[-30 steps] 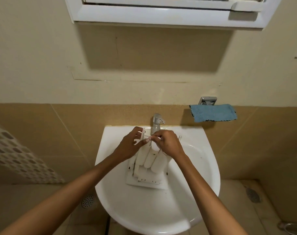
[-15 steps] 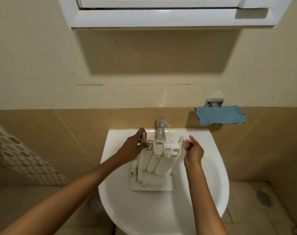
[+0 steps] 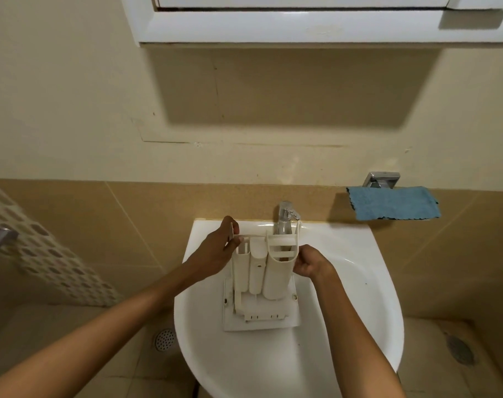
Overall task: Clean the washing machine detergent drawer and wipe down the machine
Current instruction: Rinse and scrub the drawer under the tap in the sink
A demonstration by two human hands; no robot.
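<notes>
Two bare forearms reach in from the bottom edge over a white sink [image 3: 359, 297]. To the left of the sink, a round floor drain [image 3: 164, 339] sits in the tiled floor.

The detergent drawer [image 3: 273, 274] stands on end inside the sink. Its flat front panel rests low in the bowl, and its three long compartments rise towards the back rim. The underside of the compartments faces the camera.

The left hand [image 3: 215, 251] grips the drawer's upper left corner, with the fingers curled over the thin top rail and the thumb against the side wall. The right hand [image 3: 309, 261] is at the upper right wall of the widest compartment with its fingers curled in. It appears to pinch that wall, though the fingertips are partly hidden behind the plastic.

Just behind the top of the drawer, a chrome tap [image 3: 286, 216] stands at the back of the sink.

Farther right, a blue cloth [image 3: 393, 202] hangs against the tan tiles from a chrome holder [image 3: 380, 179]. Above the tiles is a cream painted wall, and a white cabinet [image 3: 302, 24] is mounted at the top and casts a broad shadow below.
</notes>
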